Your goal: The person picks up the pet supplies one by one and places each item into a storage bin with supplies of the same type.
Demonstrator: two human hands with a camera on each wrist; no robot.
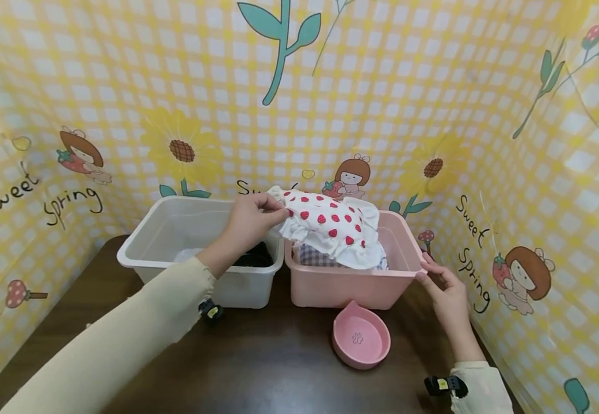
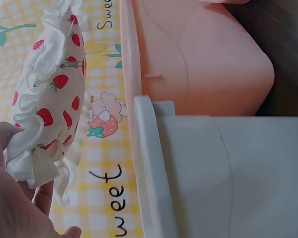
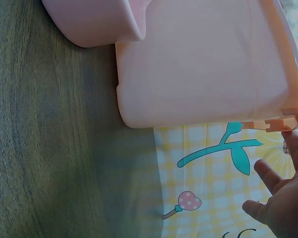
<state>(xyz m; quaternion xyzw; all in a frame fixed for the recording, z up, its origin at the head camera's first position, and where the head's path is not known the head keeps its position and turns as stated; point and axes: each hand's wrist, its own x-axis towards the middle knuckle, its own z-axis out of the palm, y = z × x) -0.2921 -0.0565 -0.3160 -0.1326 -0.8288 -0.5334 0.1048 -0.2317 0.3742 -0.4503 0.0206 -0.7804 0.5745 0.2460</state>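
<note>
A small white pillow [image 1: 325, 221] with red strawberries and a ruffled edge hangs above the pink bin [image 1: 351, 290]. My left hand [image 1: 250, 221] pinches its left corner between thumb and fingers. In the left wrist view a zipper pull [image 2: 72, 64] shows along the pillow's side. Below the pillow, a blue-and-white checked fabric item [image 1: 316, 257] lies in the pink bin, partly hidden. My right hand [image 1: 449, 296] grips the front right corner of that bin's rim, thumb in front; in the right wrist view its other fingers stick out loosely.
A light grey bin [image 1: 216, 287] stands left of the pink one, with a black item [image 1: 259, 256] inside. In front of the pink bin sits a pink pet bowl [image 1: 361, 336] with a paw print. Checked yellow fabric [image 1: 216, 69] surrounds the dark wooden table [image 1: 278, 368].
</note>
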